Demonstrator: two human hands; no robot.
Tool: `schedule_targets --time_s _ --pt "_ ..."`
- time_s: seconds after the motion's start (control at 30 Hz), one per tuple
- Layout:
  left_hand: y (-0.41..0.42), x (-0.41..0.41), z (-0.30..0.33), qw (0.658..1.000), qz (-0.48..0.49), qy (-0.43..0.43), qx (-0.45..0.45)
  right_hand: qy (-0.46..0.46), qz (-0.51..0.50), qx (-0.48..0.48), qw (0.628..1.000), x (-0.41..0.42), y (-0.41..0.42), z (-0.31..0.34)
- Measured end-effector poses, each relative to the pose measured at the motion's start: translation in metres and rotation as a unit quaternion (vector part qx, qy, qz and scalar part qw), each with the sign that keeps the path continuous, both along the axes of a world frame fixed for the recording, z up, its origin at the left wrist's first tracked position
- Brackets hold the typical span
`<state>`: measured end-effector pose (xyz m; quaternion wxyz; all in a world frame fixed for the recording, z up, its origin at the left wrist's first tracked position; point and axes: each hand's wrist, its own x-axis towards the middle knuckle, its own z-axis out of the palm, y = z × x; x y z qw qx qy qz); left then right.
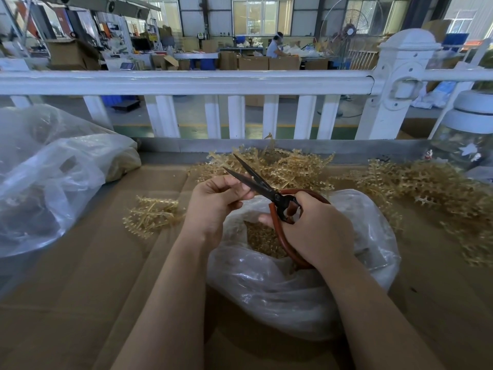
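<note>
My right hand (317, 231) grips the red-brown handles of a pair of black scissors (256, 182), whose blades stand open and point up and to the left. My left hand (216, 201) has its fingers curled at the blades, pinching a small pale piece that is mostly hidden. Both hands hover over a clear plastic bag (293, 289) that holds small tan plastic pieces (264, 241). Tan plastic sprues (280, 166) lie heaped just beyond the hands.
More tan sprues lie at the left (152, 214) and the right (432, 188) on the cardboard-covered table (80, 303). A large clear bag (53, 177) fills the left side. A white railing (186, 84) runs behind the table, and a clear jar (466, 134) stands at the right.
</note>
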<state>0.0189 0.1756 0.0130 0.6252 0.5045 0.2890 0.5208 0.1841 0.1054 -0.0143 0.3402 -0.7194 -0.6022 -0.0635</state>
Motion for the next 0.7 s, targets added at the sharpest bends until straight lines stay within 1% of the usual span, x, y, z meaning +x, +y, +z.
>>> schedule_targets --time_s 0.23,0.57,0.7 --pt "-0.0008 -0.0021 0.0010 1.000 -0.005 0.017 0.004 0.001 -0.006 0.011 1.000 -0.0021 -0.0015 0.0023" --pt "0.0004 -0.0022 0.0012 1.000 -0.015 -0.001 -0.021 -0.021 -0.009 0.009 1.000 0.0001 0.0011 -0.0012" --pt "0.0021 -0.0028 -0.0005 1.000 -0.008 0.014 -0.003 -0.012 -0.003 0.016 1.000 -0.0006 0.0011 -0.0001"
